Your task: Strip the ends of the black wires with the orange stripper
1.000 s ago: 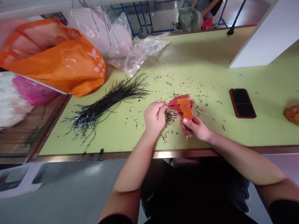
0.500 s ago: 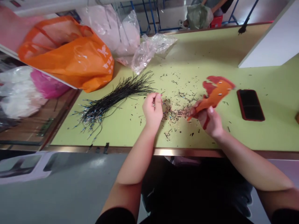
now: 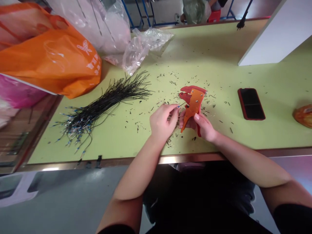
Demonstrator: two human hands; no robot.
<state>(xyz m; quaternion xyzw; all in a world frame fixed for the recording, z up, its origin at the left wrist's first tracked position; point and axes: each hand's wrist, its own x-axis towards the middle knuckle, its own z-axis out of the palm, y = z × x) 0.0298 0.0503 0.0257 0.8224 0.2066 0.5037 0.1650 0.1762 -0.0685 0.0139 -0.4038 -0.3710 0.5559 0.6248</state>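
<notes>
Pinched between the fingertips of my left hand (image 3: 163, 123) is a short dark wire (image 3: 182, 105) with a bit of blue at the fingers. Its free end points at the wire stripper (image 3: 195, 103), which has orange and red handles and open-looking jaws. My right hand (image 3: 204, 126) is wrapped round the handles, holding the tool upright over the table. To the left lies a bundle of black wires (image 3: 104, 100), with blue and silvery ends towards the lower left. Wire scraps (image 3: 170, 138) are scattered under and around both hands.
A phone (image 3: 251, 104) lies to the right, near an orange object (image 3: 303, 116) at the edge of view. An orange bag (image 3: 65, 61) and clear plastic bags (image 3: 146, 44) stand at the back left. A white panel (image 3: 270, 35) rises at the back right.
My right hand has brought the wire stripper left and turned it more upright, close to my left hand. My left hand's wire now meets the tool's jaw area. The view has shifted right.
</notes>
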